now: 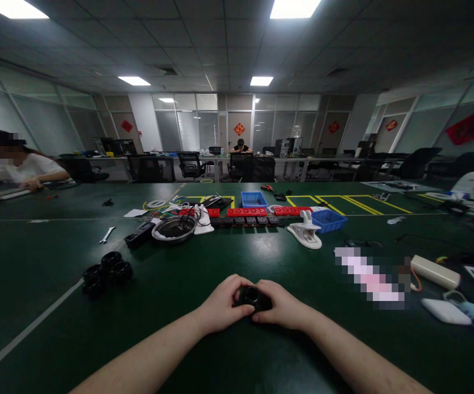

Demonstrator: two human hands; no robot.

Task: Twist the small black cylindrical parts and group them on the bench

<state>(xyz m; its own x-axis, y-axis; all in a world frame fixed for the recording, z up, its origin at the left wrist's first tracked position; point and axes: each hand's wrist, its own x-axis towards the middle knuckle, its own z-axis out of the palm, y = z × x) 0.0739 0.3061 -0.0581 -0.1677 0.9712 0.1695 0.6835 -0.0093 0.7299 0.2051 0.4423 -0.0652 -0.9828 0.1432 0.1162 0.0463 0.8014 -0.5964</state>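
Note:
Low in the middle of the head view, my left hand (227,303) and my right hand (280,306) are closed around the two sides of a round black part (252,295). A glossy ring or opening shows on its top; the fingers hide most of its sides. Thumbs are at its near edge, almost meeting. Off to the left on the green table, several similar-looking black ring-shaped parts (107,272) sit bunched together. Their exact kind is too dark to tell.
Beyond my hands are a round metal dish (174,230), red socket strips (247,212), blue bins (254,198) and a white clip stand (305,232). A wrench (107,235) lies left. At right are a beige block (436,272) and cables. One person (27,167) sits at left.

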